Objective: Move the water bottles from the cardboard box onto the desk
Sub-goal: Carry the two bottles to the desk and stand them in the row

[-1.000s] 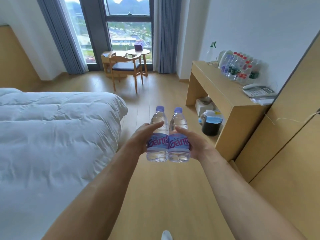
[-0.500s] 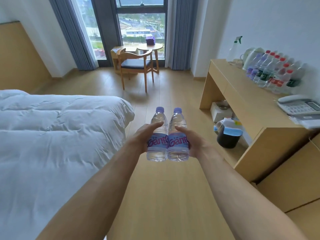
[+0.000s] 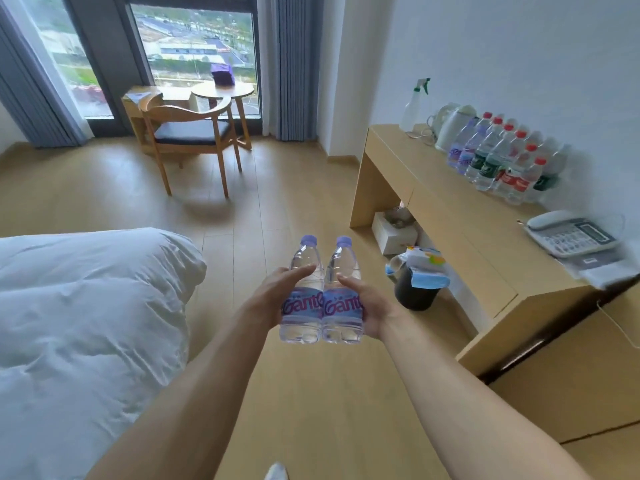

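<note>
I carry two clear water bottles with purple caps and purple labels, upright and side by side in front of me above the floor. My left hand grips the left bottle. My right hand grips the right bottle. The wooden desk stands to the right against the wall. Several water bottles with red and purple caps stand in rows at its back edge. The cardboard box is out of view.
On the desk are a spray bottle, a white kettle and a telephone. Under the desk sit a black bin and a white box. A bed fills the left; a chair and round table stand by the window.
I have moved forward along the floor with both bottles held the same way. The desk and its bottles have come closer and shifted lower in view.
</note>
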Motion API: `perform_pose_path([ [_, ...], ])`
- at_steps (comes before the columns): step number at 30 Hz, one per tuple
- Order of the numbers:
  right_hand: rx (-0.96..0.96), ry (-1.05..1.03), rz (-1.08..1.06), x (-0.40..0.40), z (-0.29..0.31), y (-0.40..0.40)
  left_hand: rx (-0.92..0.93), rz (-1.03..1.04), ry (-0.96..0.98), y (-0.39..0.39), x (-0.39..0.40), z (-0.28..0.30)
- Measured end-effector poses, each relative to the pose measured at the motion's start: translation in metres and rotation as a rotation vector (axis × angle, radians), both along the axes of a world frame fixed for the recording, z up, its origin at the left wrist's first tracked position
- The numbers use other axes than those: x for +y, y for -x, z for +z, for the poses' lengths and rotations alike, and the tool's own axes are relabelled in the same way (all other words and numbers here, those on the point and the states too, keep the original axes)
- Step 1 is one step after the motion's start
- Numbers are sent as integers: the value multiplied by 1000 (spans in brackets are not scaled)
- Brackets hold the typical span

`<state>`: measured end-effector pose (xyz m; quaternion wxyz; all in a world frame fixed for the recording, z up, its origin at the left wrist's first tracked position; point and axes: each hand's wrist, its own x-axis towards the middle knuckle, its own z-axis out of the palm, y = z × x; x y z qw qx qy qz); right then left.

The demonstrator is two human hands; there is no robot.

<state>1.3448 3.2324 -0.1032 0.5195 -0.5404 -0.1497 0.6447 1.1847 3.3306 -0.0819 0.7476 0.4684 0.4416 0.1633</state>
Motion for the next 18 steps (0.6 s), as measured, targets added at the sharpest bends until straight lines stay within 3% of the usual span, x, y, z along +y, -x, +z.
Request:
perform_pose_path([
  [8, 25, -14, -146, 95, 3, -46, 9, -90, -5, -63, 113, 9],
  [18, -19, 15, -344, 153, -19, -159, 37, -264, -10, -195, 196, -6],
])
